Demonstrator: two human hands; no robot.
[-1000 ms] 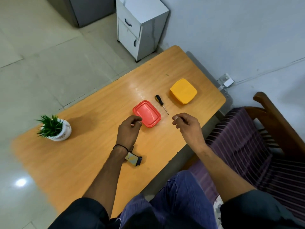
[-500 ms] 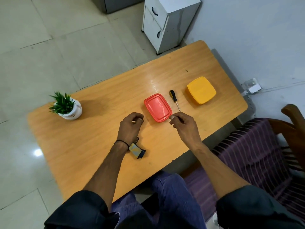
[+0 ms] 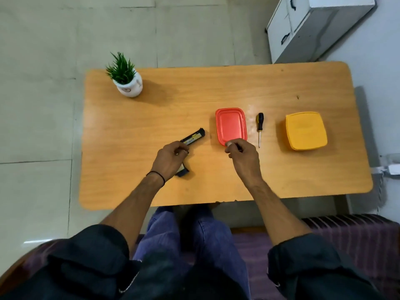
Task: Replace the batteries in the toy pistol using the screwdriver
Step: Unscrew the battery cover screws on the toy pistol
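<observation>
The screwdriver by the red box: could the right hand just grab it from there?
Probably yes. The screwdriver lies in the open between the red box and yellow box, and the right hand is close beside its tip with nothing between.

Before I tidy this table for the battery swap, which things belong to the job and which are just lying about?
For the job:
toy pistol
screwdriver

Lying about, as far as the picture shows:
potted plant
red container, lid on
yellow container, lid on

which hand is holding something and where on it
Left hand grips the toy pistol around its handle. Right hand pinches something small; it cannot be told what.
</observation>
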